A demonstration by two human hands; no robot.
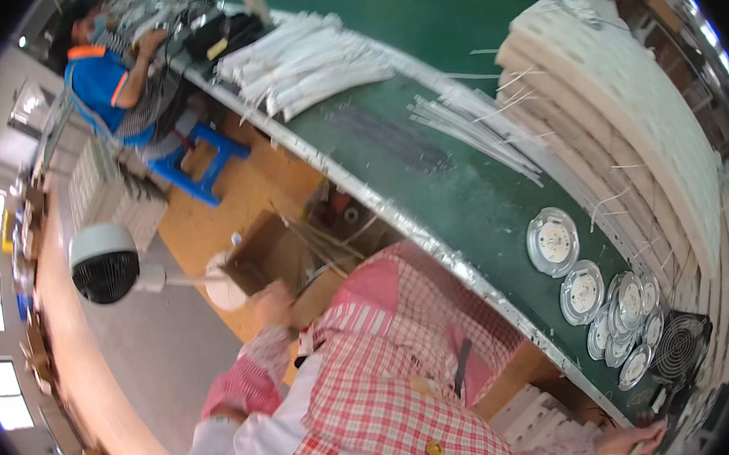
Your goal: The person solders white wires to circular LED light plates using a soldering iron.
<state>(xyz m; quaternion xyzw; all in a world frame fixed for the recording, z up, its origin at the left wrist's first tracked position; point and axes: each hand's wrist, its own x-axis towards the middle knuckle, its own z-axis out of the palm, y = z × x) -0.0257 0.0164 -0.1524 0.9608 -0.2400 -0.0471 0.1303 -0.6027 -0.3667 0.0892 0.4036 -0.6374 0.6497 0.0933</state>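
Note:
My left hand is low beside an open cardboard box below the bench. It is blurred, and its fingers do not show clearly. My right hand is at the near right end of the green workbench, close to a black fan-like grille. Its fingers are closed around something small and pale that I cannot make out. Several round silvery discs with pale centres lie on the bench beyond that hand, some of them overlapping.
Stacked white panels line the bench's far side. Thin white strips and a heap of white sleeves lie on it. A seated co-worker in blue uses a blue stool. A round fan stands left.

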